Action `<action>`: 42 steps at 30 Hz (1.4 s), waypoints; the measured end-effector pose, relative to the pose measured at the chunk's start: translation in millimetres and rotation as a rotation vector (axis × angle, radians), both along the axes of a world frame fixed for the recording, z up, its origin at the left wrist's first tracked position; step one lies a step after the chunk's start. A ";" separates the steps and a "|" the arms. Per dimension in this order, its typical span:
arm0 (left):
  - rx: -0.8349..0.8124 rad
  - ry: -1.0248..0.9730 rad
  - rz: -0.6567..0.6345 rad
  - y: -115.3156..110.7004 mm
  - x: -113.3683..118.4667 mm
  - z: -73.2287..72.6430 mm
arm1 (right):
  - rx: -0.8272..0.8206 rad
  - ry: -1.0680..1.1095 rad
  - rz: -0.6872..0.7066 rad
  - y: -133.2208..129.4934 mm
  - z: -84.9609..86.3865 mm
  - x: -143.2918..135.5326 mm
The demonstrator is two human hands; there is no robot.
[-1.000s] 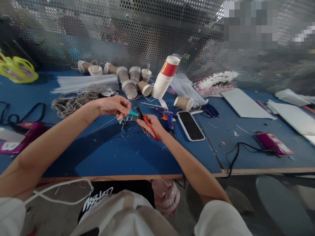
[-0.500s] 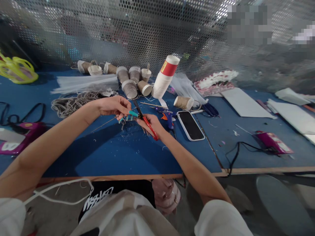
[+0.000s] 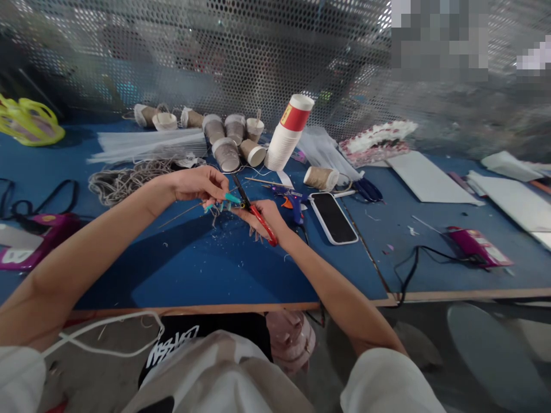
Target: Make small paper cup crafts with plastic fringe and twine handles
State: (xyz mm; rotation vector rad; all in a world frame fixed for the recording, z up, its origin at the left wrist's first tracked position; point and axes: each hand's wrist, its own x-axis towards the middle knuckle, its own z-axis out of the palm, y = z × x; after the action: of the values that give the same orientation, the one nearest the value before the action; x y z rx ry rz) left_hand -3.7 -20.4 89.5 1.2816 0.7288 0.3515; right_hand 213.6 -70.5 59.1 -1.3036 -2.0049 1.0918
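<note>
Over the blue table my left hand (image 3: 204,184), with long teal nails, has its fingers pinched together around a short piece of grey cord (image 3: 215,215). Beside it on the right, my right hand (image 3: 267,218) is closed on a pair of scissors (image 3: 263,223) with red handles and dark blades. The blades point away from me, their pivot close to the left fingertips. Frayed grey strands also show below the right hand. My fingers partly hide the cord. Small pale fibres are scattered on the table (image 3: 189,281) beneath both hands.
A grey cord bundle (image 3: 129,180) lies left. Several wrapped cups (image 3: 226,154) and a leaning paper cup stack (image 3: 284,137) stand behind. A blue glue gun (image 3: 295,203) and phone (image 3: 333,218) lie right. A purple device (image 3: 480,246) with a black cable lies farther right.
The right hand and scissors have barely shifted. The left hand keeps its pinch in nearly the same place. The whole view has moved very slightly.
</note>
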 end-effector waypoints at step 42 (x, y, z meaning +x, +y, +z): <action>0.080 0.098 0.172 0.6 -11.9 15.3 | -0.253 0.615 0.186 1.9 -15.1 4.6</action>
State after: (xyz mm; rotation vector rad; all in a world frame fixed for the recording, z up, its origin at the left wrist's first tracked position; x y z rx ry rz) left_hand -15.6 -19.9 104.7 1.3218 0.9191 0.4640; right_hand 218.1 -68.6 44.1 -0.7573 -1.5733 1.6393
